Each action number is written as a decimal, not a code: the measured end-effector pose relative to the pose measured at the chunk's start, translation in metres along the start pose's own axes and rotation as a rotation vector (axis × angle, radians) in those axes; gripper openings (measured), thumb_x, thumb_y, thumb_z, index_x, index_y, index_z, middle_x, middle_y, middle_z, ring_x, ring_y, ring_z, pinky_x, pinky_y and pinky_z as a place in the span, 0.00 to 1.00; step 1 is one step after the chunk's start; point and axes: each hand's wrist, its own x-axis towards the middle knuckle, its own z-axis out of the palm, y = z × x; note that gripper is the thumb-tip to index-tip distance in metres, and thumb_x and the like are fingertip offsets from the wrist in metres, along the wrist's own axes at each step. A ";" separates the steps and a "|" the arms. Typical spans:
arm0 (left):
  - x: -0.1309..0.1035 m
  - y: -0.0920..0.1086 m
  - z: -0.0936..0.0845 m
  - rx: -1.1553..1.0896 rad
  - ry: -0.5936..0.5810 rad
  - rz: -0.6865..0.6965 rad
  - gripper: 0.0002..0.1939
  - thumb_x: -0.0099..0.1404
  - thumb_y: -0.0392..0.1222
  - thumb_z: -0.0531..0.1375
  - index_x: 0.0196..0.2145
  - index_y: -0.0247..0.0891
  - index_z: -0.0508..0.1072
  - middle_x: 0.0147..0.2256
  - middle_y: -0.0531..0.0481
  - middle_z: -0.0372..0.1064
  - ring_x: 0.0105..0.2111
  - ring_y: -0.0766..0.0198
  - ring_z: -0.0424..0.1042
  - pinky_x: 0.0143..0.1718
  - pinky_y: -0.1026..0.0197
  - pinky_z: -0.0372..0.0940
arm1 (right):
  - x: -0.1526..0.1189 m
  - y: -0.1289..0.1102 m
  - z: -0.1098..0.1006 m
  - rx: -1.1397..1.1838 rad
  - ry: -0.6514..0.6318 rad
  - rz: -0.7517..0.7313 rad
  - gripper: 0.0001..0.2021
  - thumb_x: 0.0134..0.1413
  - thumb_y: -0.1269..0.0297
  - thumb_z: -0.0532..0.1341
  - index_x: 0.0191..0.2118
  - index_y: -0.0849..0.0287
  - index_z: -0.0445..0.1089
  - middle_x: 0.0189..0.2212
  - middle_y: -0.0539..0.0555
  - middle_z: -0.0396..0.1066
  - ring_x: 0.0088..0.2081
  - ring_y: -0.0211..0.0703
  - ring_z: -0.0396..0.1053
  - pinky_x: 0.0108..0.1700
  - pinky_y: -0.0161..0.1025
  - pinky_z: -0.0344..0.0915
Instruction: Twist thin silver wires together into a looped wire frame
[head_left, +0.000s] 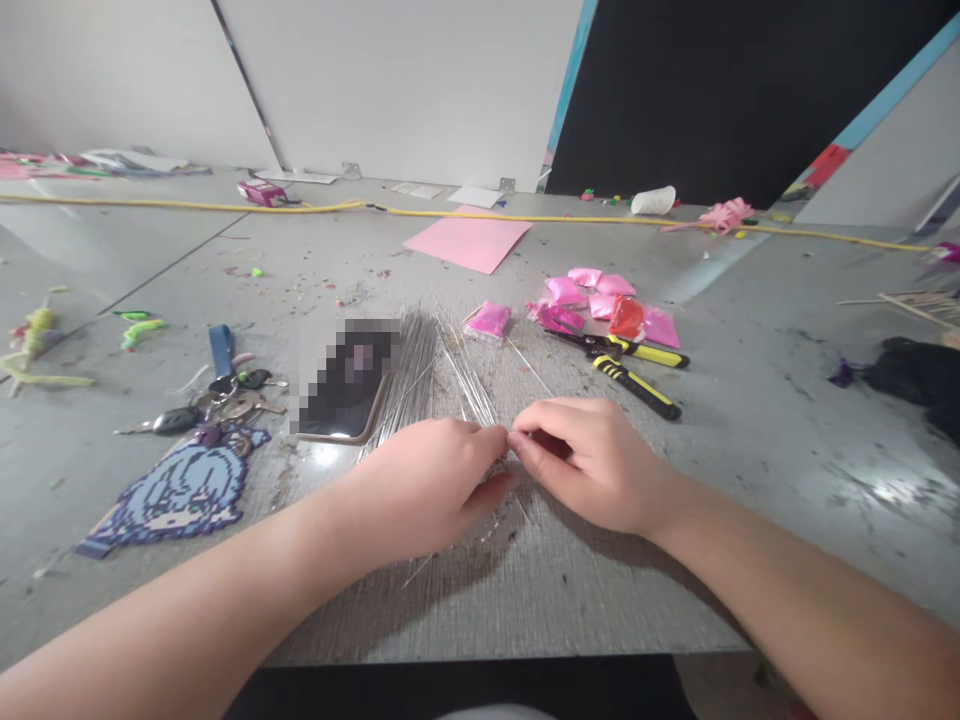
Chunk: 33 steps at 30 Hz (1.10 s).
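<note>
My left hand [439, 480] is closed with thumb and fingers drawn together, lying over the near ends of thin metal wires [412, 375]. Fingertip to fingertip with it, my right hand [589, 460] is pinched. Whatever sits between the fingertips is too small to make out. A looser group of wires [469, 375] runs away from the hands. Left of the wires lies a phone [345, 385]. Beyond my right hand are black and yellow pliers [637, 385] and several pink packets [566, 290], with one red packet [626, 318] among them.
Keys [176, 420] with a blue pixel-pattern charm [184, 490] lie on the left of the grey table [300, 620]. Pink paper [472, 240], a yellow cord [450, 213] and a white cup [654, 200] are at the back. Dark cloth [911, 375] and thin sticks [915, 312] lie far right.
</note>
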 end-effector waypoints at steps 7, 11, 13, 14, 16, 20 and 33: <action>-0.001 0.001 0.000 -0.006 -0.009 -0.006 0.14 0.72 0.49 0.48 0.34 0.39 0.66 0.28 0.50 0.69 0.24 0.61 0.68 0.24 0.60 0.53 | -0.001 0.000 0.000 0.004 -0.003 0.005 0.07 0.64 0.66 0.57 0.34 0.60 0.68 0.25 0.47 0.67 0.27 0.33 0.62 0.31 0.33 0.57; -0.001 0.002 -0.001 0.003 -0.015 -0.003 0.14 0.72 0.48 0.48 0.34 0.39 0.66 0.28 0.50 0.69 0.24 0.61 0.68 0.24 0.60 0.53 | -0.001 0.001 0.000 -0.001 -0.003 0.010 0.08 0.64 0.66 0.57 0.33 0.60 0.68 0.25 0.47 0.67 0.27 0.33 0.62 0.31 0.33 0.57; -0.002 0.002 -0.002 0.004 -0.015 -0.001 0.14 0.72 0.48 0.49 0.34 0.38 0.66 0.28 0.49 0.69 0.24 0.61 0.68 0.24 0.60 0.53 | -0.001 0.001 0.000 -0.003 -0.005 0.011 0.07 0.64 0.66 0.57 0.34 0.60 0.69 0.26 0.47 0.67 0.27 0.33 0.62 0.31 0.34 0.57; -0.002 0.003 -0.002 0.006 -0.013 0.001 0.13 0.72 0.47 0.49 0.34 0.38 0.66 0.27 0.49 0.69 0.24 0.61 0.68 0.24 0.60 0.52 | -0.001 0.001 0.000 -0.002 -0.009 0.013 0.07 0.64 0.66 0.57 0.34 0.60 0.69 0.26 0.47 0.67 0.27 0.34 0.62 0.31 0.34 0.57; -0.002 0.003 -0.002 0.010 -0.009 0.005 0.13 0.72 0.46 0.49 0.34 0.38 0.66 0.27 0.49 0.69 0.24 0.61 0.68 0.23 0.60 0.52 | 0.000 0.001 0.000 0.000 -0.015 0.017 0.08 0.64 0.65 0.57 0.34 0.60 0.69 0.26 0.48 0.67 0.27 0.34 0.62 0.31 0.34 0.57; 0.000 0.002 -0.002 0.024 -0.007 0.012 0.13 0.72 0.46 0.49 0.34 0.38 0.67 0.27 0.49 0.70 0.24 0.60 0.69 0.24 0.59 0.53 | 0.000 0.000 0.000 -0.003 -0.027 0.025 0.08 0.65 0.65 0.56 0.34 0.60 0.69 0.26 0.48 0.67 0.27 0.35 0.62 0.31 0.35 0.57; -0.002 0.002 0.000 0.086 -0.023 0.002 0.14 0.72 0.47 0.48 0.32 0.39 0.66 0.26 0.51 0.69 0.22 0.60 0.69 0.22 0.58 0.50 | 0.002 -0.002 0.000 -0.035 -0.101 0.039 0.09 0.66 0.63 0.55 0.35 0.60 0.70 0.26 0.49 0.69 0.28 0.37 0.63 0.33 0.36 0.57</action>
